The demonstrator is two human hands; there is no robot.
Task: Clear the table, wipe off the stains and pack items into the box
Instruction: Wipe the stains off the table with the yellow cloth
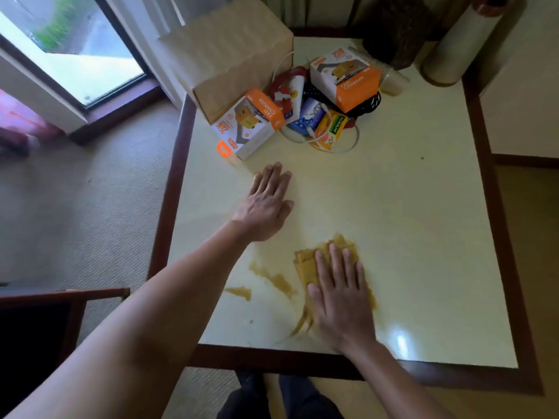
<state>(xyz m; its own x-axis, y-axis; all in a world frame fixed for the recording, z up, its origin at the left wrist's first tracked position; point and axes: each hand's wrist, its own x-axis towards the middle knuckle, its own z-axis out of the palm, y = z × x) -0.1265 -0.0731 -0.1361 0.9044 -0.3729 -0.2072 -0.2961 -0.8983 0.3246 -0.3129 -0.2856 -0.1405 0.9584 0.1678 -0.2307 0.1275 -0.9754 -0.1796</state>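
The right hand (341,294) lies flat with straight, slightly spread fingers and presses on a yellow-brown soaked wiping sheet (311,264). The palm hides most of the sheet, so I cannot tell whether it is cloth or paper. Just left of this hand, brown smeared stains (273,278) lie on the surface, and thinner streaks come out under the wrist.

The left hand (266,204) is beyond and to the left. It is also flat on the top, with the fingers close together, and it holds nothing. Beyond its fingertips is a blurred heap: two orange-and-white charger cartons (248,122), tangled cables and small coloured packets (320,122). Behind them stands a closed brown cardboard box (227,55). A tall pale roll (453,46) at the far corner is cut off at the top.

The square table with a cream top and dark wooden border (423,237) stands on beige carpet beside a glass door. To the right of the pressing hand, smooth cream surface runs up to the border. The near edge is just behind the right wrist.
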